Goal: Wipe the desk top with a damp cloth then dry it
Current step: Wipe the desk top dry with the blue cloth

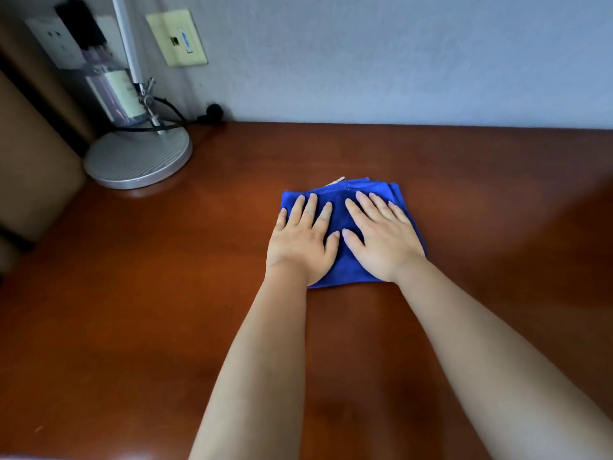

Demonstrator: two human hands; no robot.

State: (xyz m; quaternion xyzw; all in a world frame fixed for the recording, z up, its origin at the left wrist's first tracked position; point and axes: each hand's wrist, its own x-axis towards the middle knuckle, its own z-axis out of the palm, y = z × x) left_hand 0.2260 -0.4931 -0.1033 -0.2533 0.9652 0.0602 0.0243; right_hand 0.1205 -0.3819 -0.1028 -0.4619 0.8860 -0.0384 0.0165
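Folded blue cloth [341, 210] flat on the reddish-brown desk top [166, 310], just right of frame centre, well short of the grey wall [398, 61] along the top. Small white tag [338, 180] poking out at the cloth's far edge.

Left hand [303, 239] palm down on the cloth's left half, fingers straight and slightly spread, little finger at the left border, heel of the hand over the near-left corner. Right hand [381, 237] palm down on the right half, fingers straight and fanned toward the far edge, thumb angled inward, tip just beside the left thumb. Both hands open and flat, pressing rather than gripping; strip of blue visible between them. Bare forearms entering from the bottom of the frame.

Upper left: round silver lamp base [137, 159] on the desk, thin pole rising out of frame, black cable [172, 122] looping behind it. Pale socket plate [177, 38] on the wall above.
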